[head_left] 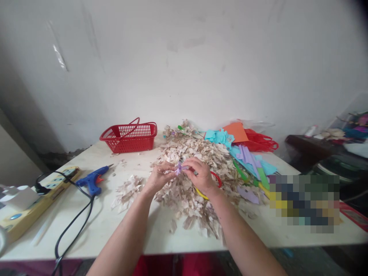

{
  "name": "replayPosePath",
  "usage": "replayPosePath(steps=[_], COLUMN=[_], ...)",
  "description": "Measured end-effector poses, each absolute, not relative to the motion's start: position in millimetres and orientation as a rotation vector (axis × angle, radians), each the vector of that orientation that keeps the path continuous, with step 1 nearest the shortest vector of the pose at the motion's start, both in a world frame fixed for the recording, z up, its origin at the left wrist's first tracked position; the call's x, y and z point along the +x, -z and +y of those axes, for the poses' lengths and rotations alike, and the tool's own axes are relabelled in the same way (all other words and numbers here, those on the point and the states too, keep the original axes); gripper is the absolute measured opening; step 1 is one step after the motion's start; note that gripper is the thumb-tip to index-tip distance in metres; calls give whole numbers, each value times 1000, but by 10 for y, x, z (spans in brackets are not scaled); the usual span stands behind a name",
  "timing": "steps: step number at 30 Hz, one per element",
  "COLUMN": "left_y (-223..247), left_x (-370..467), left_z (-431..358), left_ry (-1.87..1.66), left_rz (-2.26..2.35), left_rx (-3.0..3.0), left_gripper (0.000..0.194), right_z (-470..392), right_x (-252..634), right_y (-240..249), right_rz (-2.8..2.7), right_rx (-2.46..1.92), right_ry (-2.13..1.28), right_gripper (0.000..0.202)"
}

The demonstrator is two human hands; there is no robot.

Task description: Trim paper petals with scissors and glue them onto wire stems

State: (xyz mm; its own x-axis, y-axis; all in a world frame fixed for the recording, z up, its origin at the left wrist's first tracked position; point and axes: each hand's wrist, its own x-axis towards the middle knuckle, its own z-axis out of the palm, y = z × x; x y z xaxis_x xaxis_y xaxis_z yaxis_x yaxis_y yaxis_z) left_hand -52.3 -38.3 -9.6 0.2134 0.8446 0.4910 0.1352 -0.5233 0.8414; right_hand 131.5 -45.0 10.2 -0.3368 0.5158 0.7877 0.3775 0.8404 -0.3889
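Between my two hands is a small purple paper flower (178, 168), held over a heap of dry, pale petal-like scraps (198, 155). The fingertips of my left hand (161, 175) pinch it from the left. My right hand (200, 175) meets it from the other side, thumb and fingers closed on its edge. Under and beside my right wrist show the handles of scissors, one red (216, 179) and one yellow (201, 194); their blades are hidden among the scraps.
A red plastic basket (129, 138) stands at the back left. On the left lie a blue glue gun (93, 180) with a black cord and a yellow power strip (43, 199). Blue crepe paper (220, 137), an orange sheet (235, 131) and a red bag (257, 142) lie at the back right.
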Motion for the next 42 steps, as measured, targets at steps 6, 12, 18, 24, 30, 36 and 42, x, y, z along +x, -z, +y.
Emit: replayPosePath(steps=[6, 12, 18, 24, 30, 36, 42], left_y=[59, 55, 83, 91, 125, 172, 181], left_x=[-498, -533, -582, -570, -544, -527, -516], left_z=[-407, -394, -358, -333, -308, -274, -272], left_ry=[-1428, -1563, -1700, -1688, -1577, -1491, -1459], left_rz=[983, 1056, 1134, 1149, 1193, 1251, 1310], left_rx=[1787, 1752, 1613, 1617, 1666, 1658, 1658], left_gripper=[15, 13, 15, 13, 14, 18, 21], right_z=[-462, -336, -264, -251, -253, -266, -46], right_x=[1307, 1349, 1352, 1368, 1387, 1431, 1891], right_y=[-77, 39, 131, 137, 132, -32, -207], right_rz=[-1837, -1785, -1897, -1926, -1891, -1676, -1692], right_rx=[-781, -880, -957, -1009, -1037, -1069, -1382], right_ry=[-301, -273, -187, -133, -128, -405, -389], right_gripper=[27, 19, 14, 11, 14, 17, 17])
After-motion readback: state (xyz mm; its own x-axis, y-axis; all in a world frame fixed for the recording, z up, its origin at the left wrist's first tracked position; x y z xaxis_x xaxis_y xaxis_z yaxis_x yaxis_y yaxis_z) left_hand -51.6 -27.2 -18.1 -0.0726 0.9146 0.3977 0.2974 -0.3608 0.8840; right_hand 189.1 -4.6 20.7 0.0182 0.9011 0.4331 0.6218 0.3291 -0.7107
